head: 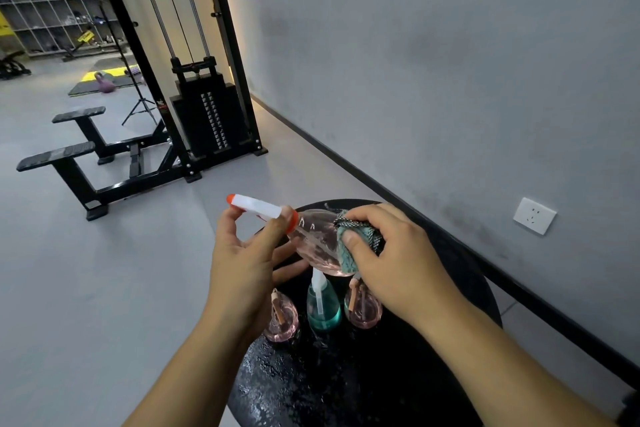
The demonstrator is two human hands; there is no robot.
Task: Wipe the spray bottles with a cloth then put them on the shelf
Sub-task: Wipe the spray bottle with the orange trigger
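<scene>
My left hand (242,260) holds a clear pink spray bottle (317,243) by its white and orange spray head, tilted on its side above the round black table (346,385). My right hand (391,260) presses a teal cloth (356,239) against the bottle's body. Three more spray bottles stand on the table below: a pink one (282,317) on the left, a teal one (323,310) in the middle, and a pink one (363,310) on the right, partly hidden by my right hand.
A grey wall with a white socket (534,216) runs along the right. A black cable weight machine (207,114) and its bench legs (79,163) stand on the grey floor ahead left. Cubby shelves (59,10) line the far back left wall.
</scene>
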